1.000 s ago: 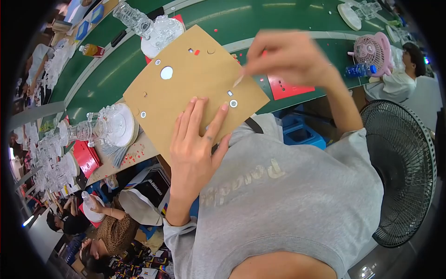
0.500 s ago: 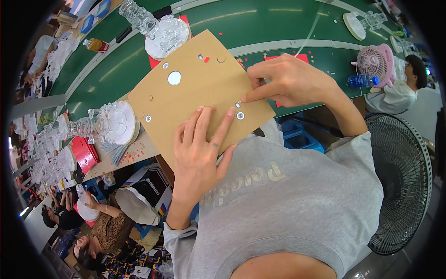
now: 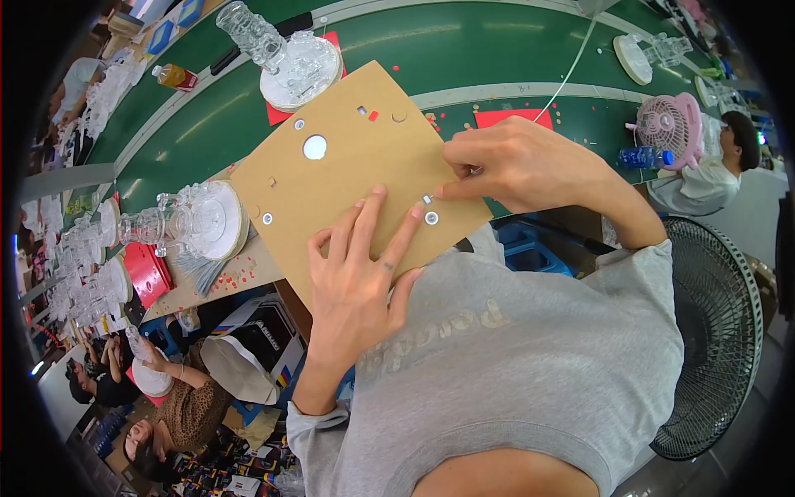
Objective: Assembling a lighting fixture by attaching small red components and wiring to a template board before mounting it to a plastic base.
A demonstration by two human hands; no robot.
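Observation:
A flat brown cardboard-like panel (image 3: 265, 178) lies tilted in front of me, with a large round white opening, small rectangular slots and several small silvery rings in it. On its near part my left hand (image 3: 352, 286) rests with the fingers stretched out and spread, pressing on the surface. At the panel's right side my right hand (image 3: 517, 170) is closed, fingers curled and pressed together. Its fingertip touches the panel beside a small rectangular slot (image 3: 427, 199), just above a silvery ring (image 3: 431, 218). Whatever may be between those fingers is hidden.
Clear glass vessels on round white bases (image 3: 302, 70) stand beyond and left of the panel. Red sheets (image 3: 513, 118) and small red bits lie on the green table (image 3: 397, 41). A pink fan (image 3: 669, 124), a blue-capped bottle (image 3: 644, 157) and a large black fan (image 3: 704, 340) are at right.
The panel and both hands sit slightly lower in the picture. My right fingertip has shifted slightly right, showing more of the slot; my left hand keeps its spread hold.

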